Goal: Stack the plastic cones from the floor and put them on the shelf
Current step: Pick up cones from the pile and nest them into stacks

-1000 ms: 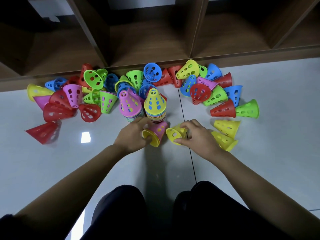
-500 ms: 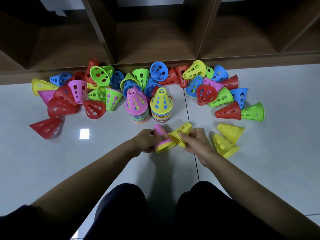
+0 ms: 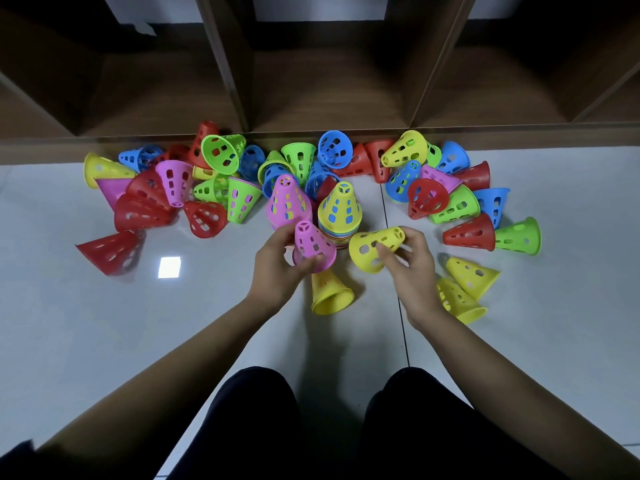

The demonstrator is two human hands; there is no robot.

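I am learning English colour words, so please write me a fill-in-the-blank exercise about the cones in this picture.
1. The cone held by the left hand is ____.
2. The right hand holds a second cone, coloured ____.
3. The pink-topped stack stands to the ____ of the yellow-topped stack.
Missing words: pink; yellow; left.

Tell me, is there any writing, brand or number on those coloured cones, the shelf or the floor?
No text anywhere. The pink cone in the left hand, the yellow cone in the right hand and the loose cones show only cut-out holes; the wooden shelf and the tiled floor carry no lettering.
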